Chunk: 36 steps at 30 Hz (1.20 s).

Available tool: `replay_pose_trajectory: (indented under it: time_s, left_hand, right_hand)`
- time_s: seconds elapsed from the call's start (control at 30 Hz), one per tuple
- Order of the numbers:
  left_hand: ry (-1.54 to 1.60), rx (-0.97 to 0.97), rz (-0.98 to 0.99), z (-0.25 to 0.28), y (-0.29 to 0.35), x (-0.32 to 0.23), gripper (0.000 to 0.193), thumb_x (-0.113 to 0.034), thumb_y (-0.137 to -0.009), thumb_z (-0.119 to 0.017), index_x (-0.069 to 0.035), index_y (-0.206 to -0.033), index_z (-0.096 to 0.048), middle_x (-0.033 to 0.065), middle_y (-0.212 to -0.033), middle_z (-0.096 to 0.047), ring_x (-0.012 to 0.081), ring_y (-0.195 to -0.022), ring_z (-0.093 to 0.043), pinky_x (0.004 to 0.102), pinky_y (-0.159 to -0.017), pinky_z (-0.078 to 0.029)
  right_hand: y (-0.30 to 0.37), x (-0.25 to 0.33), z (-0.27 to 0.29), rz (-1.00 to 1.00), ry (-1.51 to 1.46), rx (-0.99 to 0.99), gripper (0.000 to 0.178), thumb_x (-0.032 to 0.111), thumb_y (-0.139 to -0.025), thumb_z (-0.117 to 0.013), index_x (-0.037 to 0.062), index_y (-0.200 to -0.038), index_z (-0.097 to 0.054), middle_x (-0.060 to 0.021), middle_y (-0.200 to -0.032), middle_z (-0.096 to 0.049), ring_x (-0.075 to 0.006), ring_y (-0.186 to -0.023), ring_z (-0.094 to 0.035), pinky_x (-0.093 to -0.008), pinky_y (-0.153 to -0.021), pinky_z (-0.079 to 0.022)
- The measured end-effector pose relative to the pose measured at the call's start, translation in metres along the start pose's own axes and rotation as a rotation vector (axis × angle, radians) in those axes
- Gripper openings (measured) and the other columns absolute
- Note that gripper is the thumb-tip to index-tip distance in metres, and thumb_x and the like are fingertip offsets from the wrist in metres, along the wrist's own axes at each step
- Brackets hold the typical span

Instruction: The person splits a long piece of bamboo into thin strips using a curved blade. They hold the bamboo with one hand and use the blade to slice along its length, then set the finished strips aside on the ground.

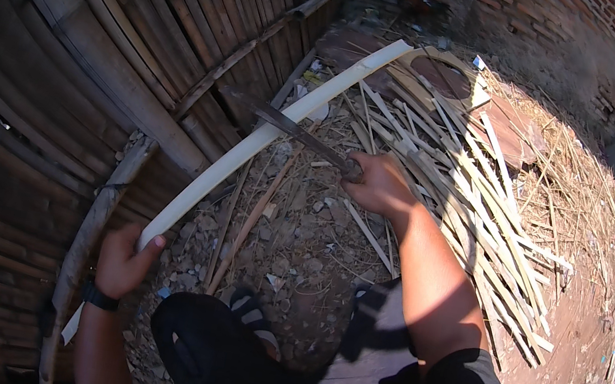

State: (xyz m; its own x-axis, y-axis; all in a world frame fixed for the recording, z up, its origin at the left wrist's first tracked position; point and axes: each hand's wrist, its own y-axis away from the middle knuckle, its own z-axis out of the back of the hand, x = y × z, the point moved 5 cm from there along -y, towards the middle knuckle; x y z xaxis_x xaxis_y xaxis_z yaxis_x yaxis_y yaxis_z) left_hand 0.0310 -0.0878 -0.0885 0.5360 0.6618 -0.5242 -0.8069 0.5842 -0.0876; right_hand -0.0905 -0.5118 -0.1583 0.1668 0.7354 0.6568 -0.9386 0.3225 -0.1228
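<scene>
A long, pale split bamboo strip (236,153) runs slantwise from the lower left to the upper middle. Near its lower end my left hand (124,262) is closed round it, thumb along the top, and the strip's tail pokes out below the wrist. My right hand (381,184) grips the handle of a long dark machete (294,130). Its blade lies across the strip, pointing up and left; I cannot tell whether the edge touches the bamboo or has cut into it.
A bamboo-slat wall (99,65) rises close on the left. Cut bamboo strips (476,214) lie heaped at the right, with straw (572,185) beyond. A brick wall (518,23) closes the back, where a rooster (417,1) stands in shade. My sandalled foot (253,314) rests on rubble.
</scene>
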Motion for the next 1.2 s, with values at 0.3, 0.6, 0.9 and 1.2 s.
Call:
replay_pose_trajectory:
  time_s: [0.3, 0.6, 0.9, 1.2]
  left_hand:
    - [-0.059, 0.002, 0.026, 0.027, 0.051, 0.022, 0.043, -0.035, -0.094, -0.076, 0.003, -0.08, -0.061, 0.0151, -0.061, -0.056, 0.0201, -0.055, -0.051, 0.0385, -0.053, -0.04]
    - [0.051, -0.005, 0.042, 0.017, 0.067, 0.025, 0.045, -0.038, -0.096, -0.073, 0.003, -0.082, -0.062, 0.0132, -0.063, -0.057, 0.0158, -0.06, -0.052, 0.0369, -0.054, -0.041]
    - [0.016, -0.036, 0.028, 0.0, 0.048, -0.006, 0.041, -0.035, -0.096, -0.074, 0.003, -0.085, -0.065, 0.0136, -0.063, -0.06, 0.0166, -0.058, -0.056, 0.0361, -0.054, -0.042]
    - [0.085, -0.085, 0.018, 0.002, 0.034, -0.007, 0.041, -0.036, -0.098, -0.073, 0.003, -0.09, -0.067, 0.0115, -0.067, -0.062, 0.0152, -0.061, -0.056, 0.035, -0.056, -0.043]
  right_hand:
    - [-0.002, -0.052, 0.011, -0.197, -0.2, -0.102, 0.039, 0.023, -0.086, -0.075, 0.0028, -0.119, -0.069, -0.0214, -0.095, -0.075, -0.0316, -0.092, -0.073, -0.0416, -0.082, -0.055]
    - [-0.001, 0.012, -0.003, 0.098, 0.038, 0.083, 0.037, 0.02, -0.083, -0.072, 0.0027, -0.115, -0.07, -0.0186, -0.088, -0.073, -0.0323, -0.086, -0.073, -0.0444, -0.08, -0.055]
    - [0.012, 0.057, -0.019, 0.217, 0.128, 0.185, 0.037, 0.019, -0.08, -0.073, 0.0033, -0.113, -0.07, -0.0195, -0.091, -0.072, -0.0362, -0.089, -0.072, -0.046, -0.081, -0.054]
    - [0.004, -0.052, 0.046, -0.173, -0.144, -0.367, 0.026, 0.021, -0.084, -0.077, 0.0012, -0.098, -0.067, -0.0173, -0.089, -0.071, -0.0314, -0.08, -0.065, -0.0379, -0.078, -0.052]
